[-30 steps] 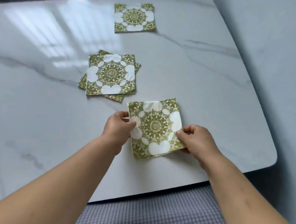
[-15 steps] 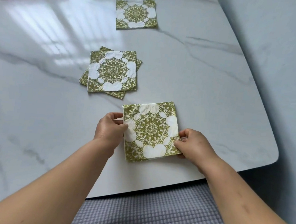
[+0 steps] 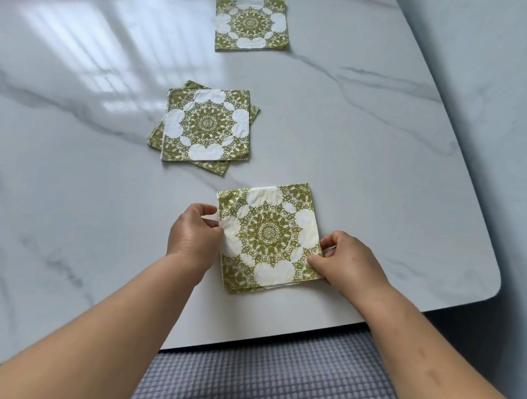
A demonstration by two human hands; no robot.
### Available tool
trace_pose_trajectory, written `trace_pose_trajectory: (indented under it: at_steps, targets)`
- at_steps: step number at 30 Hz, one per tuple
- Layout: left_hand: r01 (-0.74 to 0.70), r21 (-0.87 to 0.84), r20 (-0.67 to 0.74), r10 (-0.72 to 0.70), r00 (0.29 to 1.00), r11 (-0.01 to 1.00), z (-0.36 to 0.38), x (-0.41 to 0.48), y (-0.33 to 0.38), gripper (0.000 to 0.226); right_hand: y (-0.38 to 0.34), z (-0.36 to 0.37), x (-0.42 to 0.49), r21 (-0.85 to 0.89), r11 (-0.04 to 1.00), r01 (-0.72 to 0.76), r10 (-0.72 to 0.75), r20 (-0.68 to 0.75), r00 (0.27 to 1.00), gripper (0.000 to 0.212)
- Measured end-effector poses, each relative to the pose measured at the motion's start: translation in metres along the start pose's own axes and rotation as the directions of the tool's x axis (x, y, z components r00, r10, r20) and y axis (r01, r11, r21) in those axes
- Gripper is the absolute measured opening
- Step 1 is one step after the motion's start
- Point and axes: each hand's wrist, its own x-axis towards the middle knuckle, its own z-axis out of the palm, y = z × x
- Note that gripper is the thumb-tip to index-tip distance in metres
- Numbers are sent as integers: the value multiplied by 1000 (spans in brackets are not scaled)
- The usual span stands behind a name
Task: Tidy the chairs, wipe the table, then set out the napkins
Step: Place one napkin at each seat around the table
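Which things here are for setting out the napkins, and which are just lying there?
For the job: near napkin, pinched by the left hand and the right hand; middle pile of napkins; far napkin; table.
Just there: grey checked fabric below the table's near edge.

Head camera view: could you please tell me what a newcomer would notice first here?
On the white veined marble-look table, the green-and-white mandala-print square paper napkin near the front edge stands out, pinched at its sides by the left hand and the right hand. Behind it a fanned pile of matching napkins lies mid-table, and a single far napkin lies near the far edge.
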Motion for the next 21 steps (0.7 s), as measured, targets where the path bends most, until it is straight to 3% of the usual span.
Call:
trace_pose_trajectory:
  at_steps: [8, 11, 13, 16, 18, 21]
  targets:
    - [-47, 174, -42, 55, 998, 984, -4, -7, 7, 29, -2, -7, -3, -126, 992, -7, 8, 6, 1000, 29]
    - [-36, 159, -54, 45, 998, 987, -6, -6, 9, 30, -17, -14, -3, -183, 980, 83, -102, -96, 990, 24]
    - [-26, 136, -62, 35, 997, 990, -8, -6, 11, 30, -35, -16, 1, -4, 987, 163, -162, -134, 978, 14]
    - [-26, 89, -90, 34, 995, 996, -15, -5, 14, 27, -75, -14, 21, 372, 908, 192, -183, -61, 981, 8]
    - [-36, 57, -110, 42, 993, 998, -21, -4, 16, 26, -103, -8, 41, 549, 827, 120, -145, 3, 989, 21]
    - [-48, 10, -146, 49, 988, 999, -33, -2, 16, 26, -145, 2, 66, 622, 783, 8, -54, 56, 997, 42]
